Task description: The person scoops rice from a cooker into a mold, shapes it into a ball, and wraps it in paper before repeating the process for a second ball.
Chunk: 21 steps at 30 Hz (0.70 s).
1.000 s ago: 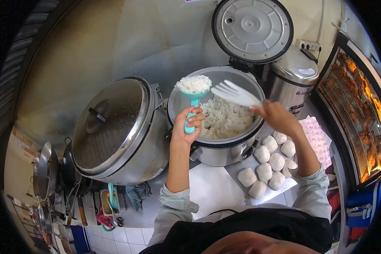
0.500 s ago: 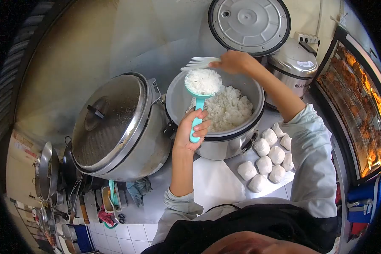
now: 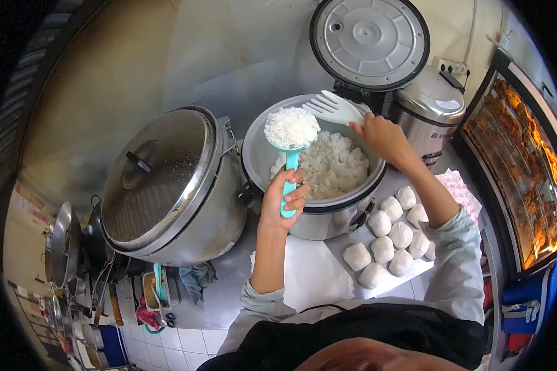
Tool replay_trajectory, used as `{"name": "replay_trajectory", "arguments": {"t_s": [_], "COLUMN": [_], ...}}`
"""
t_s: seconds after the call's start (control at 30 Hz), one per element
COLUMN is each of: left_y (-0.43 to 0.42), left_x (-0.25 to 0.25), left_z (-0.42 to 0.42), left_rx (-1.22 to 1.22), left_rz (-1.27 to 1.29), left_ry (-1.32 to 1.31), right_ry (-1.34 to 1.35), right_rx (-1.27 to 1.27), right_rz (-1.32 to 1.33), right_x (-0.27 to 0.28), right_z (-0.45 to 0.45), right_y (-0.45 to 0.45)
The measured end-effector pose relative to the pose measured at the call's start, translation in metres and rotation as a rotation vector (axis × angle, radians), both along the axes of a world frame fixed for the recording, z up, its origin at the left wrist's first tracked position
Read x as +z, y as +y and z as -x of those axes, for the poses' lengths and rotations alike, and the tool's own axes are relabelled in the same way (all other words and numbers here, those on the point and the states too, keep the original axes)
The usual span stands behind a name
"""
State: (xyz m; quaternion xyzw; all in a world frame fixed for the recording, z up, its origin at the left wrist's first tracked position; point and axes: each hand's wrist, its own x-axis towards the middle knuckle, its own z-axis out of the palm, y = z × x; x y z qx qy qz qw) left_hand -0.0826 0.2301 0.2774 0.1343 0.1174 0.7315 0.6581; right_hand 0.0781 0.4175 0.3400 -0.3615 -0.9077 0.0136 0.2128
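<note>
My left hand (image 3: 282, 201) is closed around the turquoise handle of a rice scoop (image 3: 291, 162), whose bowl is heaped with white rice (image 3: 291, 127). The scoop is above the left part of an open rice cooker (image 3: 254, 145), which holds loose cooked rice (image 3: 334, 167). In my right hand (image 3: 382, 137) is a white pronged rice paddle (image 3: 334, 109), its prongs pointing left, just right of the heaped scoop and apart from it. My right fingers wrap its handle end. The cooker's round lid (image 3: 368, 43) stands raised behind.
A large lidded metal pot (image 3: 167, 185) is on the left. Several white wrapped bundles (image 3: 382, 249) lie at the right of the counter, near white paper (image 3: 315, 272). Behind them are a second cooker (image 3: 430, 102) and a glass food display case (image 3: 513, 161).
The paddle has moved from behind the scoop to its right, and my right hand has come lower and rightward. The left hand with the scoop has shifted slightly down.
</note>
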Motion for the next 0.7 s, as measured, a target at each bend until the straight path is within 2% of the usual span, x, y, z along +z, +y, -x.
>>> {"name": "replay_trajectory", "arguments": {"t_s": [0.03,0.07,0.1,0.17,0.2,0.23,0.3,0.37,0.43,0.47,0.53,0.67,0.7], "left_y": [-0.002,-0.005,-0.008,-0.009,-0.009,-0.010,-0.016,-0.017,-0.018,-0.019,-0.016,-0.001,0.001], "left_x": [0.003,0.007,0.011,0.014,0.016,0.016,0.014,0.012,0.007,0.008,0.010,0.011,0.011], "left_z": [-0.003,-0.005,-0.008,-0.009,-0.006,-0.005,-0.006,-0.006,-0.005,-0.003,0.001,0.022,0.027], "left_rx": [0.007,0.005,0.044,0.093,0.086,0.078,0.062,0.039,0.027,0.030,0.040,0.077,0.076], "left_rz": [-0.031,-0.033,-0.031,-0.031,0.018,0.071,0.073,0.073,0.013,0.014,-0.039,-0.079,-0.087], "left_ry": [-0.003,0.004,0.059,0.109,0.164,0.221,0.232,0.241,0.174,0.174,0.009,-0.166,-0.164], "right_ry": [-0.027,-0.026,-0.024,0.172,0.162,0.164,0.099,0.089,0.065,0.125,0.225,0.223,0.156], "right_rx": [0.010,0.017,0.019,0.172,0.169,0.174,0.212,0.159,0.106,0.108,0.182,0.234,0.174], "right_rz": [-0.001,0.161,0.152,0.124,0.254,0.256,0.031,0.002,-0.019,0.019,0.044,0.034,0.074], "right_x": [0.002,0.006,0.006,0.003,0.016,0.020,0.022,0.023,0.015,0.011,0.002,-0.013,-0.018], "right_z": [0.000,-0.002,-0.002,-0.001,0.001,0.005,0.010,0.020,0.022,0.020,0.015,-0.014,-0.021], "right_y": [0.002,0.003,0.002,-0.001,-0.011,-0.016,-0.020,-0.007,-0.003,0.000,0.003,-0.048,-0.059]}}
